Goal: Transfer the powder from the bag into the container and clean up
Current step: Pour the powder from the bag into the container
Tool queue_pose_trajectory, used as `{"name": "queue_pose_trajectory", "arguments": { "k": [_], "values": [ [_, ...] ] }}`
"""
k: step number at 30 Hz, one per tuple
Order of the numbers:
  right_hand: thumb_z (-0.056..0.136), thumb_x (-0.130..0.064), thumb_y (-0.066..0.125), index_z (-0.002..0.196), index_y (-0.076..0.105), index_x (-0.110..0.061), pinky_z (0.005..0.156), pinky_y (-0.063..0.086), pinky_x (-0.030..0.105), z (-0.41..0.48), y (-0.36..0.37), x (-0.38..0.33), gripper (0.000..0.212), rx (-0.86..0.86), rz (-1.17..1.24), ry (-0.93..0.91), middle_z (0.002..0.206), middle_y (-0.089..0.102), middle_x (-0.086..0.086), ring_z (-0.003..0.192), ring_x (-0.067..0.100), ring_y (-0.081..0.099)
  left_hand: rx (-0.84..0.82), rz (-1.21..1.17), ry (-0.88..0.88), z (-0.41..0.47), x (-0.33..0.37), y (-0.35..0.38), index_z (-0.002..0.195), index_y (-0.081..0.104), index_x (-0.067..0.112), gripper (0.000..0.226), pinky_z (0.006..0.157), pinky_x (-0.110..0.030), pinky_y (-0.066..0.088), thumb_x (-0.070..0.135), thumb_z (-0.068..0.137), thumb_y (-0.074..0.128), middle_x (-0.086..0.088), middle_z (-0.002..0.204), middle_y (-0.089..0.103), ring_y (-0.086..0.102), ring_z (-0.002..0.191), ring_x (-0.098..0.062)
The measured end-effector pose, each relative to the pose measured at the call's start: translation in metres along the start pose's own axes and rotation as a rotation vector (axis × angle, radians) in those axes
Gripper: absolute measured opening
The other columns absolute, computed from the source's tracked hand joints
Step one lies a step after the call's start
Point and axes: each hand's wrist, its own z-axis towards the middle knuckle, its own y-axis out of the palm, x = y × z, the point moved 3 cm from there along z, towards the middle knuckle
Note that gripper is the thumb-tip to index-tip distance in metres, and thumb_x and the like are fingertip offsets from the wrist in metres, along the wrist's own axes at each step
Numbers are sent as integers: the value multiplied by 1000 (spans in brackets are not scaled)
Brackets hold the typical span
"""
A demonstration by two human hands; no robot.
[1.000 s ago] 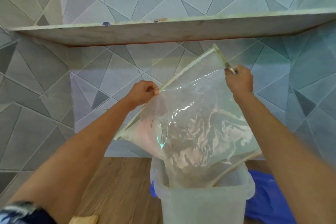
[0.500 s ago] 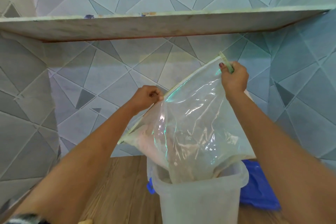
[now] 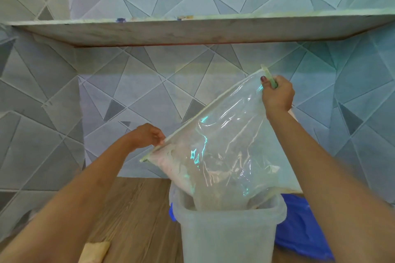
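The bag (image 3: 224, 145) has tilted steeper, left hand (image 3: 147, 135) and right hand (image 3: 276, 94) pinching its top edge above the container (image 3: 226, 235).

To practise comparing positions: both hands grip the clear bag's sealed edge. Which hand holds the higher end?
The right hand, pinching the raised corner of the bag. The left hand grips the same edge lower down, nearer the container.

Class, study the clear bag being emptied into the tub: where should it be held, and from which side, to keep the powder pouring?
Grip the clear bag along its stiff upper edge, from above, as the left hand and right hand do. That edge is tilted and raised, the mouth hangs inside the container, and the film below looks too slack to hold.
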Motion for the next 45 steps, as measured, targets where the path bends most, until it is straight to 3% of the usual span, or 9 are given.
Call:
{"name": "queue_pose_trajectory", "arguments": {
  "k": [7,16,21,30,33,36,38,41,45],
  "values": [
    [93,-34,51,87,55,-11,72,44,34,15,-18,11,24,-25,14,36,78,50,6,78,23,46,302,181,57,4,40,-31,97,72,7,16,91,-27,41,8,85,62,-10,105,70,61,105,-26],
    [94,-35,48,103,58,-7,73,38,32,33,-41,27,31,-4,6,90,89,50,8,79,24,46,359,-128,86,12,73,-42,95,67,6,15,76,-25,37,1,87,55,-7,93,59,50,89,-18],
    [97,-32,43,92,50,-15,75,40,33,34,-41,29,19,-15,14,107,88,49,9,79,24,46,463,-347,46,18,69,-35,87,63,12,13,59,-17,42,3,90,53,-9,83,56,50,74,-19],
    [98,-30,41,98,52,-9,88,47,44,39,-48,36,24,45,-14,122,92,52,10,86,26,51,413,-325,84,18,85,-45,75,62,16,20,81,-36,47,6,91,54,-7,78,59,54,81,-24],
    [95,-31,45,125,47,-10,104,37,46,38,-49,36,36,103,-154,123,128,51,16,120,34,44,359,-260,70,16,88,-45,79,64,14,16,90,-41,49,8,91,54,-10,89,62,55,87,-24],
    [91,-30,52,144,25,-11,116,12,40,26,-44,24,63,162,-311,-26,154,20,14,143,30,14,353,-228,69,13,89,-44,86,64,12,12,92,-42,49,6,90,55,-11,93,62,55,88,-24],
    [91,-32,50,143,31,-14,118,3,40,14,-29,13,58,97,-407,-263,157,15,11,146,30,6,350,-220,69,11,91,-45,84,64,13,13,92,-41,48,6,90,55,-11,93,62,55,88,-23],
    [92,-34,46,126,55,-15,117,-2,40,-3,0,-1,40,-133,-480,-593,151,32,9,145,29,10,324,-244,82,9,94,-48,76,63,19,19,92,-41,49,6,89,57,-10,90,62,54,86,-22],
    [92,-35,49,105,67,-11,118,3,37,-7,17,-9,33,-235,-559,-637,118,64,10,133,26,35,360,-241,109,4,95,-48,83,66,16,12,89,-37,50,7,88,59,-6,85,62,56,85,-20]
  ]
}}
